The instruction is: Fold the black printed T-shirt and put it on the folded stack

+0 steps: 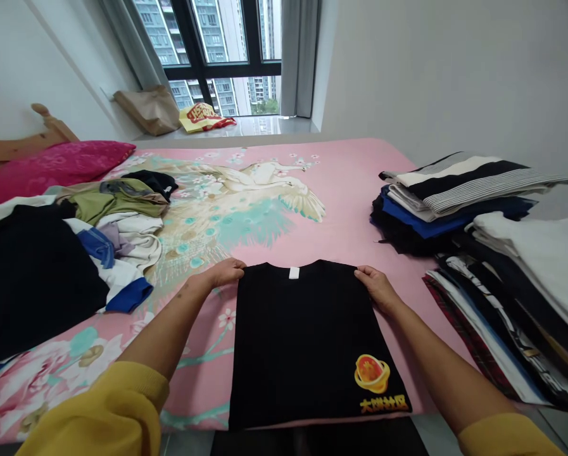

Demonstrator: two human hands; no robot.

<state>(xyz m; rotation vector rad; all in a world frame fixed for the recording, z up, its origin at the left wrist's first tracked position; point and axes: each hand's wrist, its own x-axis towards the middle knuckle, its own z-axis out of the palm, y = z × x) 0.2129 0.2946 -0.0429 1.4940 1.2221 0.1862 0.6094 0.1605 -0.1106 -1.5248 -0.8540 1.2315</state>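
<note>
Bed lies under the black T-shirt, taken as reference. Loose clothes heap left of the shirt; folded stacks stand right of it. Shirt lies spread, sleeves out of sight; pull should be even, neckline centred, creases smoothed towards the hem. Yellow bag beyond the shirt, on the window sill: red lettering, not surely legible. Left hand pinches the shirt's left top corner, right hand the other; thumbs and fingers closed on cloth. Shirt's lower right: orange-gold emblem over yellow characters, 大 first, 社区 last, second unclear. Neck tag white, no writing seen.
</note>
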